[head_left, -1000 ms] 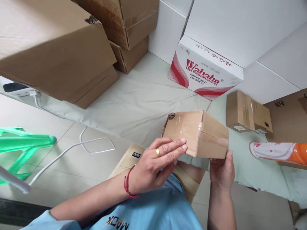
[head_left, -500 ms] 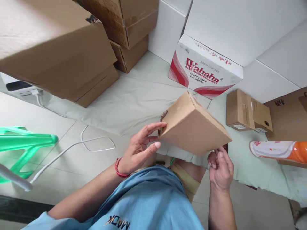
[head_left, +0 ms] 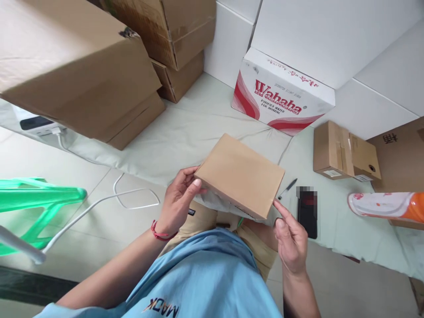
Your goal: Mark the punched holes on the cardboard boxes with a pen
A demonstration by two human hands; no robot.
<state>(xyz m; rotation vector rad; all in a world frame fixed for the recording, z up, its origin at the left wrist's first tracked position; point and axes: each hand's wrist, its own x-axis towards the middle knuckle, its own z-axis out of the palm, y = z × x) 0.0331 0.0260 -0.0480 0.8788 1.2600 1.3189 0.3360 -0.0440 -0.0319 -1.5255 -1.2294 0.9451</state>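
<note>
A small plain cardboard box lies flat side up above my lap, over the edge of a pale cloth-covered surface. My left hand grips its left corner, thumb on top and fingers underneath. My right hand touches the box's right corner with the index finger extended and the other fingers loosely curled. A red cord is on my left wrist.
A black pen and a dark phone lie just right of the box. A Wahaha carton, a small taped box, large brown cartons, an orange-white packet, a green stool and a white cable surround me.
The box has been turned from its taped side to a plain flat face and lowered. My left hand shifted to its left corner; my right hand moved off the bottom edge to its right corner.
</note>
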